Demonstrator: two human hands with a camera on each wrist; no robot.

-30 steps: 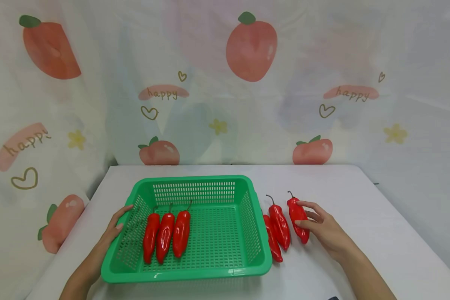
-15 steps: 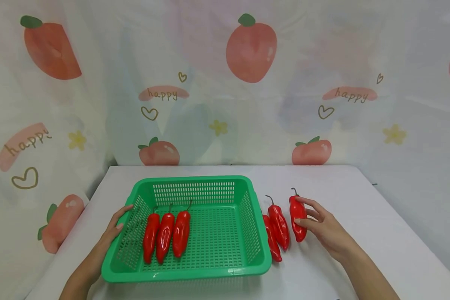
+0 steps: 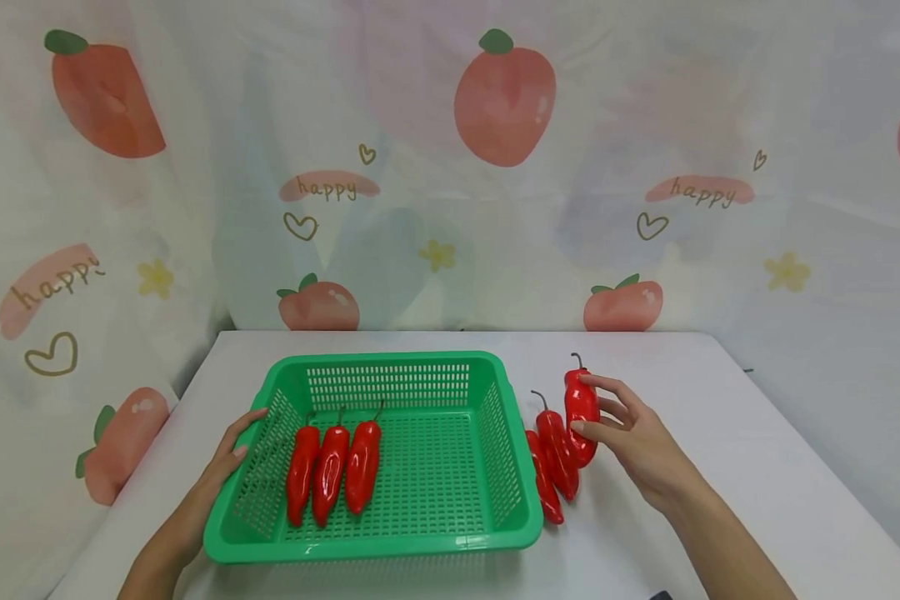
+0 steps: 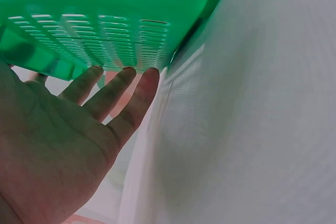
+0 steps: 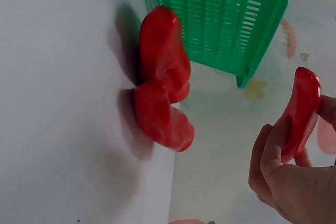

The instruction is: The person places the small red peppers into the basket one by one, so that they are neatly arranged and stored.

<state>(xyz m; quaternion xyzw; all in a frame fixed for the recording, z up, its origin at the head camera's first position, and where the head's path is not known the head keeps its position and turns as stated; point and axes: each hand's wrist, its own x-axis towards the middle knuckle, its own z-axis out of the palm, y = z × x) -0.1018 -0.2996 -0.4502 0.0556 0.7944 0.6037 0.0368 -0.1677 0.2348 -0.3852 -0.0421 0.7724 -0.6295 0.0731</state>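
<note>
In the head view my right hand [image 3: 645, 450] pinches a red chili pepper [image 3: 582, 417] between thumb and fingers, its thin dark stem pointing up. The right wrist view shows this held pepper [image 5: 303, 114] raised off the table. Two more red peppers [image 3: 557, 454] lie on the table beside the right wall of a green plastic basket [image 3: 375, 550]. Inside the basket, three red peppers [image 3: 332, 475] lie side by side toward the left. My left hand [image 3: 206, 492] rests on the basket's left side. Its fingers [image 4: 139, 95] extend fairly straight against the slotted wall in the left wrist view.
A white table [image 3: 727, 433] carries everything. Behind it and along the sides hangs a pale cloth [image 3: 450, 233] printed with fruit, hearts and lettering. A small dark object [image 3: 661, 595] shows at the bottom edge near my right forearm.
My right hand has lifted the pepper off the table and moved it slightly left, so it now overlaps the nearer loose pepper in view. My left hand and the basket have stayed put.
</note>
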